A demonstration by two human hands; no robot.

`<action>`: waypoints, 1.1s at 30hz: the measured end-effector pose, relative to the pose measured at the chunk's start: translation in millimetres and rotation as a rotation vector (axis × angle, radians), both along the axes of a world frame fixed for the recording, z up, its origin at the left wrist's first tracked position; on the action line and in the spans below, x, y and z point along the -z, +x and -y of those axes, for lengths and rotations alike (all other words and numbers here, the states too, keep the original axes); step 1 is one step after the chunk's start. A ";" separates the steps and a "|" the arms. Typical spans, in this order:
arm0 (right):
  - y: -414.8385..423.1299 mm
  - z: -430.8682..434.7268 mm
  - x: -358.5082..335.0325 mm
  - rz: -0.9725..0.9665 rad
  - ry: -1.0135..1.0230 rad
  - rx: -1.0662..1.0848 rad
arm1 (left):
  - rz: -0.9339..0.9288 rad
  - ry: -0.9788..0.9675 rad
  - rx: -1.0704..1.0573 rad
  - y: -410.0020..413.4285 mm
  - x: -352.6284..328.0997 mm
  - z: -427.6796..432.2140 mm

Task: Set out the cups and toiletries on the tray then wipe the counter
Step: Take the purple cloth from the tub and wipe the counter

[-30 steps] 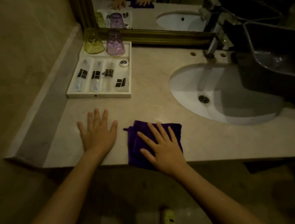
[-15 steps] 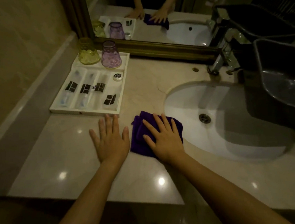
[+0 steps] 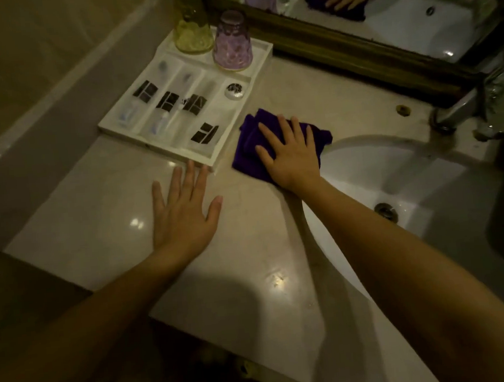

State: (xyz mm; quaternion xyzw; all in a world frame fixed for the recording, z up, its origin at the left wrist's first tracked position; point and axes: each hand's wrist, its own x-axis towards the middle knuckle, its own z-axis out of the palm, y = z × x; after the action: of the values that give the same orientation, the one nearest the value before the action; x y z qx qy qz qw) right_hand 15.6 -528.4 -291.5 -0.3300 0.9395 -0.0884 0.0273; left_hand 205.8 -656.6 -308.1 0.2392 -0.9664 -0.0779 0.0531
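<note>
Marble counter (image 3: 90, 221) bears white tray (image 3: 260, 60); right hand (image 3: 293, 154) pressed flat, fingers spread, on purple cloth (image 3: 247, 149) just beside tray; left hand (image 3: 183, 214) flat, spread, before tray.

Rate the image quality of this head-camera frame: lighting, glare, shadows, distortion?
Head view: dim, warm and underexposed; small glare spots on the glossy counter; both forearms cast broad soft shadows across its near edge; wide-angle lens bends the mirror frame; toiletry packets in the tray look soft, labels unreadable; the right hand on the purple cloth stays reasonably sharp.
</note>
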 end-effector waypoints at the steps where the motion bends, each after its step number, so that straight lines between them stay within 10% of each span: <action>1: -2.9 0.3 -0.6 0.004 0.001 -0.002 | 0.012 0.000 -0.004 0.0 -1.0 -0.5; 18: -135.8 27.5 -13.3 0.078 0.071 0.185 | 0.064 0.017 0.013 2.4 -8.5 -2.1; 33: -14.7 23.0 -6.3 0.048 0.012 -0.001 | 0.054 0.010 0.010 0.9 -6.4 -0.1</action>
State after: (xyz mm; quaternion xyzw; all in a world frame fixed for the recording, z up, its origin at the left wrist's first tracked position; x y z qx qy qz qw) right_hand 0.9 -551.4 -285.2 -0.3281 0.9388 -0.0906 0.0518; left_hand 206.7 -656.5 -301.7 0.2365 -0.9683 -0.0767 0.0254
